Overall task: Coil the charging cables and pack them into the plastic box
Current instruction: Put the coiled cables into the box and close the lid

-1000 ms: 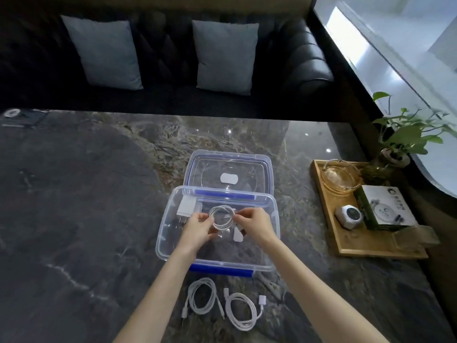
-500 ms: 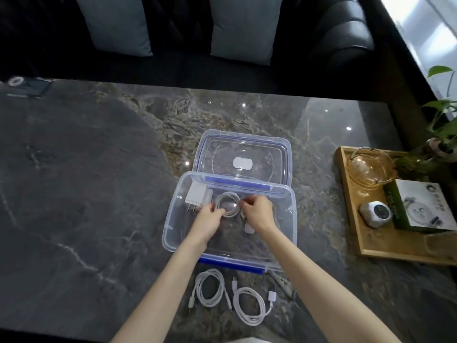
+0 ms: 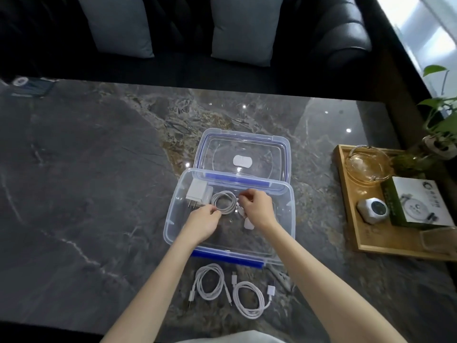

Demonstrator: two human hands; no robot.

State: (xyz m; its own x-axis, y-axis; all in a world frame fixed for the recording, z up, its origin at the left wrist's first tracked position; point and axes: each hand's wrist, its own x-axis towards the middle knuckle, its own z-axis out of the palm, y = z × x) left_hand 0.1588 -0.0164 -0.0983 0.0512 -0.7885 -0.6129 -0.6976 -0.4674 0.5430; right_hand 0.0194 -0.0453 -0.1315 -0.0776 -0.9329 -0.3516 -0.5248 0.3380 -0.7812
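Note:
A clear plastic box [image 3: 173, 219] with blue clips stands open on the marble table, its lid [image 3: 284, 154] lying just behind it. Inside, at the far left, lies a white charger plug [image 3: 197, 191]. Beside it a coiled white cable [image 3: 223, 201] rests low in the box. My left hand [image 3: 202, 222] pinches the coil's near edge. My right hand [image 3: 256, 209] holds its right side, where the connectors hang. Two more coiled white cables, one at the left [image 3: 209, 284] and one at the right [image 3: 249, 300], lie on the table in front of the box.
A wooden tray [image 3: 351, 219] at the right holds a glass bowl [image 3: 368, 164], a small white device [image 3: 373, 210] and a printed carton [image 3: 420, 201]. A potted plant [image 3: 442, 120] stands behind it. A black sofa with two grey cushions [image 3: 244, 28] runs along the table's far side.
Both hands have lowered the coiled cable into the box, next to the charger plug. The camera has tilted further down and moved closer.

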